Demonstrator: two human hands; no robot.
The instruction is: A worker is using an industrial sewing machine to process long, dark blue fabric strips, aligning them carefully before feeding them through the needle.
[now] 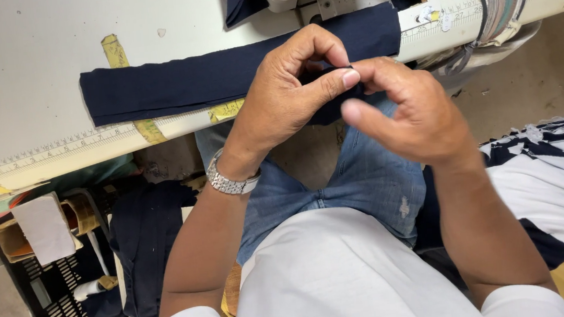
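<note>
Head view: at centre, left hand (283, 100) and right hand (408, 108) pinch a small navy fabric piece (332, 102) between fingertips; it looks light, limp, best gripped at edges. Toward 11 o'clock, a navy strip (219, 75) lies on the table (11, 67).

a fabric strip (219, 75) lies on the table (24, 59), a crate (54, 297) below its left.

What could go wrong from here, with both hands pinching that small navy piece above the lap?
The left hand and right hand hold the small navy piece by the fingertips only, off the table; it may slip into the lap. The navy strip lies at the table's edge, so a wrist could nudge it off.
</note>
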